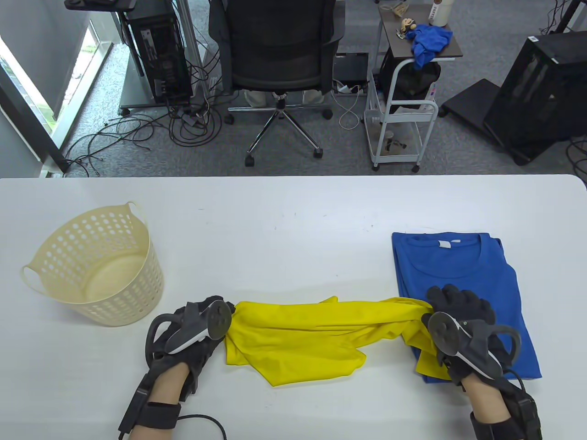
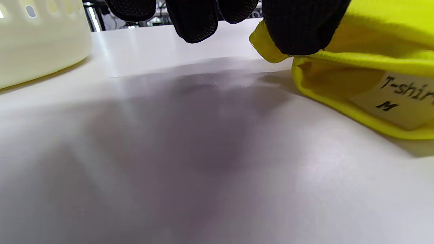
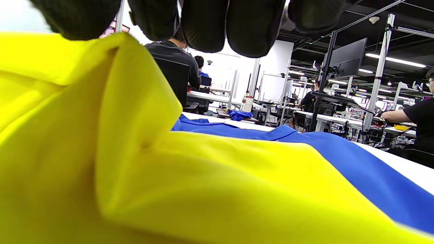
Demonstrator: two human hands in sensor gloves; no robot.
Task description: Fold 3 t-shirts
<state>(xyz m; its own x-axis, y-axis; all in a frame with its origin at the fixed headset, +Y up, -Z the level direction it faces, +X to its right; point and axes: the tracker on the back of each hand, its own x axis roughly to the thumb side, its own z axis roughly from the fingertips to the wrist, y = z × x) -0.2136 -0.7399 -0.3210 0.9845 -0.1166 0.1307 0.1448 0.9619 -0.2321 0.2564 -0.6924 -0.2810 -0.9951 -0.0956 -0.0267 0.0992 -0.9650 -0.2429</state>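
Note:
A yellow t-shirt [image 1: 302,334] is stretched out, bunched, near the table's front edge between my two hands. My left hand [image 1: 202,330] pinches its left end; the left wrist view shows a gloved finger [image 2: 301,27] on the yellow cloth [image 2: 366,64] beside a size label [image 2: 396,98]. My right hand [image 1: 458,321] grips its right end, held over a folded blue t-shirt [image 1: 458,275] that lies flat at the right. In the right wrist view the yellow cloth [image 3: 135,169] fills the front, with the blue shirt [image 3: 339,159] behind.
A cream perforated basket [image 1: 96,270] stands at the table's left and looks empty; it also shows in the left wrist view [image 2: 37,44]. The white table [image 1: 293,215] stretches behind the shirts. An office chair [image 1: 279,55] and a cart [image 1: 403,114] stand beyond the far edge.

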